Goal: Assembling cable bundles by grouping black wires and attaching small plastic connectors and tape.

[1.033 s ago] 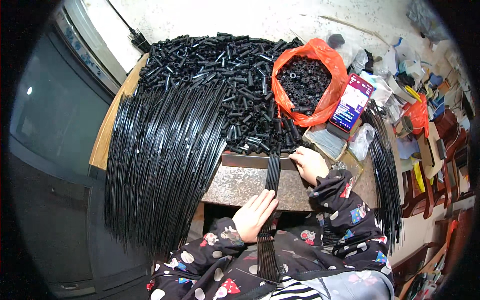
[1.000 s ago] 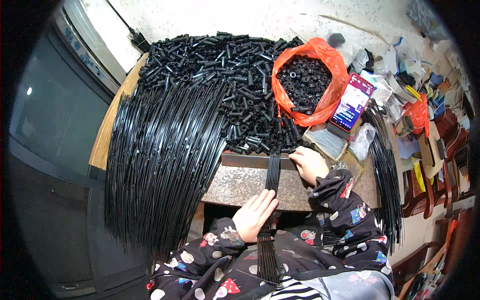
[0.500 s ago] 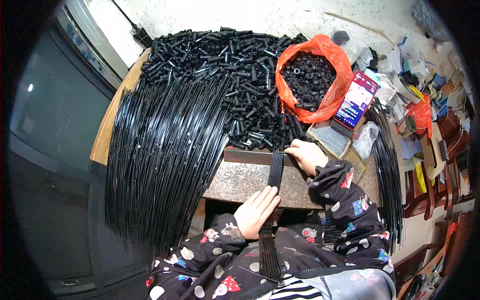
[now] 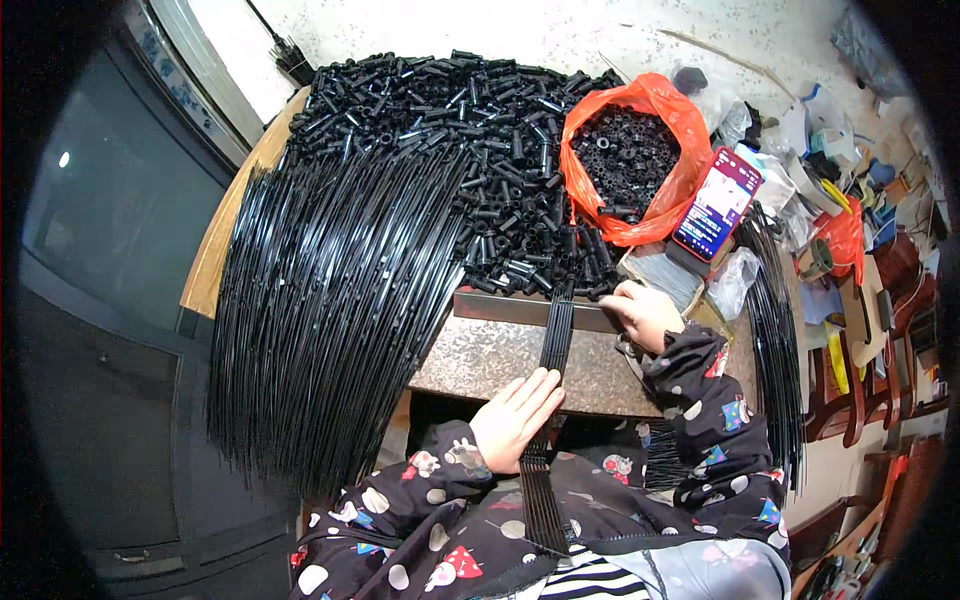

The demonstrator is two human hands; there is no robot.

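Note:
A narrow bundle of thin black tubes [image 4: 554, 345] lies across the speckled stone slab [image 4: 480, 360], its near end trailing over my lap. My left hand [image 4: 515, 420] rests flat with fingers together against the bundle at the slab's near edge. At the far edge my right hand [image 4: 642, 312] sits curled beside the bundle's top end, by a metal strip [image 4: 500, 307]; what its fingers hold is hidden.
A big fan of long black tubes [image 4: 330, 300] hangs off the table's left. Behind it lies a heap of short black connectors [image 4: 480, 130]. An orange bag [image 4: 625, 160] holds black rings. A lit phone [image 4: 716, 205] leans right. Clutter fills the right side.
The view has shifted slightly. My right hand moved a little farther up along the metal strip; my left hand stays flat on the bundle.

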